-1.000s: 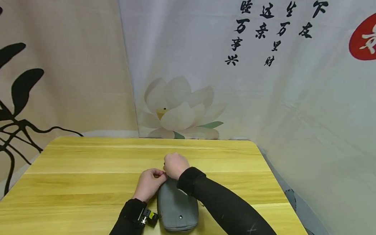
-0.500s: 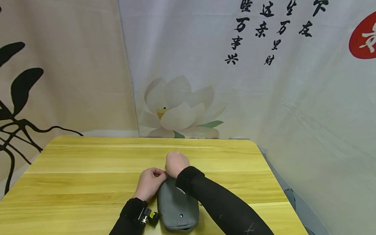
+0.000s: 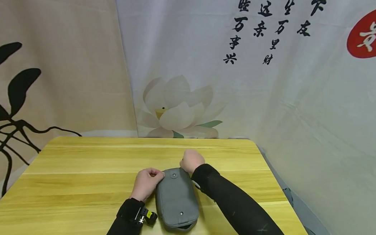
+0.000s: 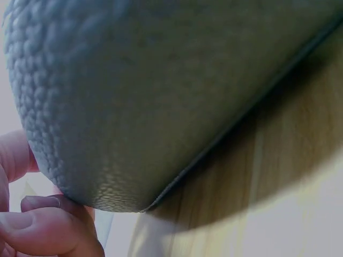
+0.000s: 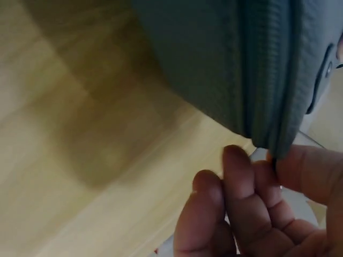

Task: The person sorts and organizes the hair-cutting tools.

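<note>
A grey zippered pouch (image 3: pixel 178 199) of pebbled material lies flat on the wooden table, with a snap stud near each end. My left hand (image 3: pixel 146 184) pinches its far left corner between thumb and fingers; in the left wrist view the fingertips (image 4: pixel 40 222) sit right at the pouch's rounded end. At the far right corner is my right hand (image 3: pixel 192 161). In the right wrist view, its thumb and forefinger pinch a small dark zipper pull (image 5: pixel 275 163) at the end of the zipper (image 5: pixel 265 69), whose teeth along this side are joined.
The yellow wood-grain table (image 3: pixel 90 176) extends around the pouch, its far edge close to a printed cloth backdrop (image 3: pixel 185 59). A small camera (image 3: pixel 149 216) is strapped to the left wrist. A dark loop (image 3: pixel 187 226) shows at the pouch's near end.
My right hand has moved right, from the far left corner round to the far right corner of the pouch, uncovering the far snap stud. The left hand stays at its corner.
</note>
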`<act>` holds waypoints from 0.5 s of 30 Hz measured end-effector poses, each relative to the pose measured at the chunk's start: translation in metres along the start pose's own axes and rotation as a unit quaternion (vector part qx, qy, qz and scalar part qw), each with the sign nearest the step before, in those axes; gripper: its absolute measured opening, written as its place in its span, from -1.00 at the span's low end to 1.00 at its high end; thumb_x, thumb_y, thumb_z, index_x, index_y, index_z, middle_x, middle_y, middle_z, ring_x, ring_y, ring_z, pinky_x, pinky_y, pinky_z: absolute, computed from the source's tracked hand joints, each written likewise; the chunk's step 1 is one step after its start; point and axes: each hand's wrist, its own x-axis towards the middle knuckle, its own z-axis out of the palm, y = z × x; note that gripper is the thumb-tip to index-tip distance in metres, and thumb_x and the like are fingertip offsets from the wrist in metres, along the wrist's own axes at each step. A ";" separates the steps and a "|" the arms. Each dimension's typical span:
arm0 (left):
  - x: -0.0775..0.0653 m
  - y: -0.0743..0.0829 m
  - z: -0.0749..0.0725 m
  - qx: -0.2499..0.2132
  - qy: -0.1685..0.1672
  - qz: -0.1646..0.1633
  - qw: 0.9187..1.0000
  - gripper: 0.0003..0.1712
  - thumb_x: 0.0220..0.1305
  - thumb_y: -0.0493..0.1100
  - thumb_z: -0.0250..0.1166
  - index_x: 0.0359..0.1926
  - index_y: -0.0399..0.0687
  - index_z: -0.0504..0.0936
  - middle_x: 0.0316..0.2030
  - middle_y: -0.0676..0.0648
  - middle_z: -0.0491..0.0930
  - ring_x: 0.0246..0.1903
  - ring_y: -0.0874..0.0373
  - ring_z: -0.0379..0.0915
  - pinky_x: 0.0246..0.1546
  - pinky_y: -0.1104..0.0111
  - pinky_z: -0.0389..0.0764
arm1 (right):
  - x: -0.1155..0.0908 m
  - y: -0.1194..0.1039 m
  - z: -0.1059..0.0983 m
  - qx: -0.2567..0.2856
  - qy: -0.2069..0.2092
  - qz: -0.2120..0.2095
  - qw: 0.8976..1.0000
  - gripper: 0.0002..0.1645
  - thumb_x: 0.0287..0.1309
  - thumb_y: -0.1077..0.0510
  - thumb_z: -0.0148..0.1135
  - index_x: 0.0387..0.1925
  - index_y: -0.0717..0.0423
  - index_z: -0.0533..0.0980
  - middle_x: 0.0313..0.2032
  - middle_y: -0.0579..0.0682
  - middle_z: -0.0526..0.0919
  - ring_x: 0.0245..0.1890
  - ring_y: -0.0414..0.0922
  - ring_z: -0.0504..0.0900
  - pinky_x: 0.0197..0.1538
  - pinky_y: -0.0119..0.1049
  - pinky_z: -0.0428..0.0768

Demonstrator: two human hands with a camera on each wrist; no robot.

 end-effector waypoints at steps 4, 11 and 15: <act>-0.001 0.000 -0.001 -0.007 -0.011 -0.006 1.000 -0.71 0.37 -0.06 0.44 -0.14 -0.24 0.72 -0.40 -0.04 0.59 -0.52 0.15 0.43 -0.56 0.37 0.46 | -0.002 0.014 -0.004 0.071 -0.029 -0.006 0.997 -0.33 0.33 0.33 0.21 -0.81 -0.04 0.12 -0.74 -0.17 0.02 -0.71 -0.18 0.04 -0.57 -0.32 0.08; -0.001 0.001 0.001 -0.017 -0.014 -0.011 1.000 -0.73 0.38 -0.09 0.43 -0.14 -0.24 0.70 -0.42 -0.03 0.56 -0.56 0.16 0.40 -0.58 0.37 0.45 | -0.010 0.034 -0.007 0.135 -0.051 0.002 0.990 -0.36 0.25 0.33 0.19 -0.90 -0.04 0.24 -0.84 -0.17 0.26 -0.76 -0.20 0.12 -0.57 -0.35 0.12; 0.000 0.001 0.001 -0.024 -0.013 -0.015 1.000 -0.73 0.38 -0.09 0.42 -0.13 -0.25 0.69 -0.41 -0.03 0.55 -0.57 0.16 0.39 -0.60 0.37 0.43 | -0.014 0.046 -0.001 0.178 -0.057 0.030 0.982 -0.36 0.30 0.25 0.21 -0.90 -0.03 0.29 -0.82 -0.11 0.37 -0.75 -0.19 0.19 -0.56 -0.34 0.16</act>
